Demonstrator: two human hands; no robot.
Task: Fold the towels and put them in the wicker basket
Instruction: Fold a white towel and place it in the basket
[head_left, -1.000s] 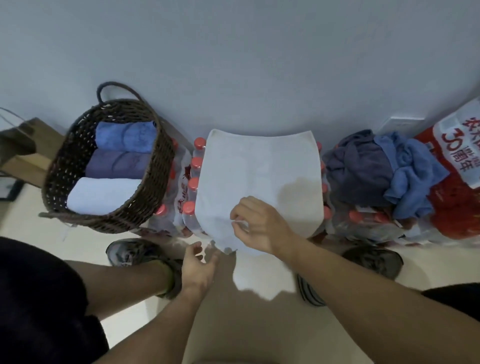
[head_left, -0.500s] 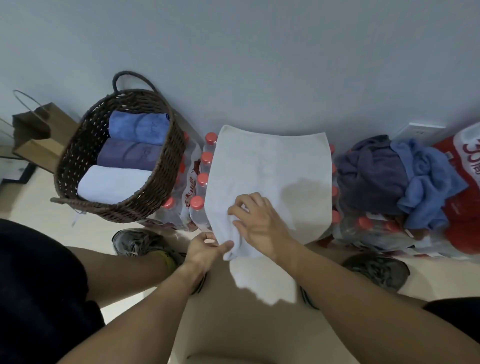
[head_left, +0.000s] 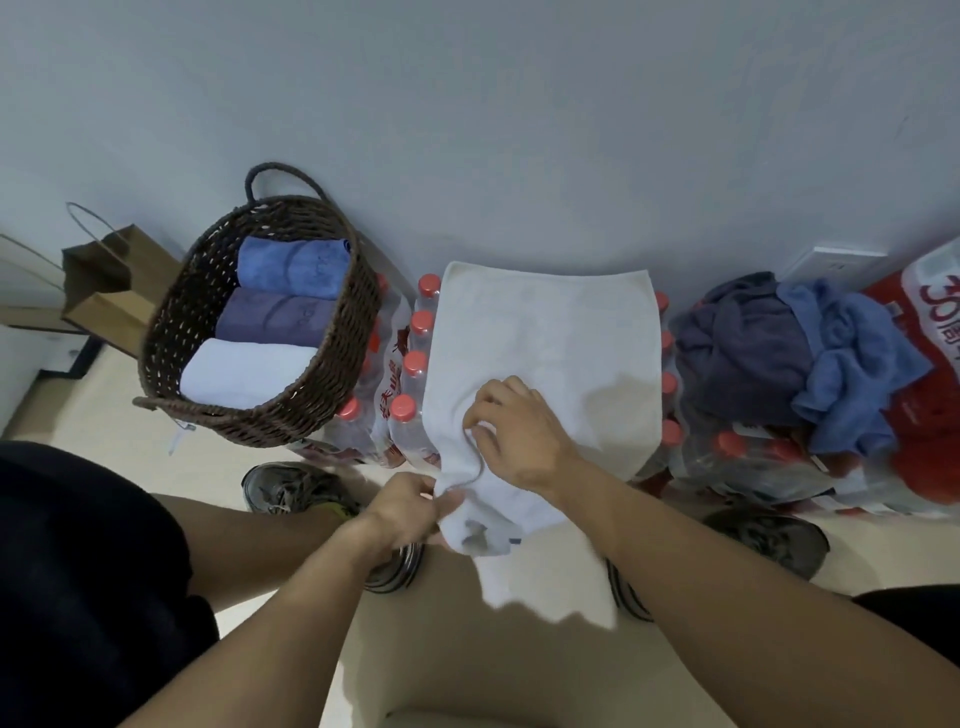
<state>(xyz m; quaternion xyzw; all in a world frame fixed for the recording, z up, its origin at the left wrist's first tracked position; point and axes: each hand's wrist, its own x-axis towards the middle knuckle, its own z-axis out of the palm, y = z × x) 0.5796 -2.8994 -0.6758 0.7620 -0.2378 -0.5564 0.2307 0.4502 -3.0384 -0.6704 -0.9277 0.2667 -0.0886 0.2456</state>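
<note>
While the white towel (head_left: 545, 343) lies spread over the packs of bottled water (head_left: 410, 384), both hands work its near edge.
Left hand (head_left: 402, 506): fingers curled, pinching the bunched near corner of the white towel.
Right hand (head_left: 514, 434): resting on the white towel, fingertips pinching a fold of cloth.
Wicker basket (head_left: 171, 312): left of the white towel, holding three rolled towels (head_left: 275, 325).
Unfolded towels (head_left: 795, 358): heaped right of the white towel.
</note>
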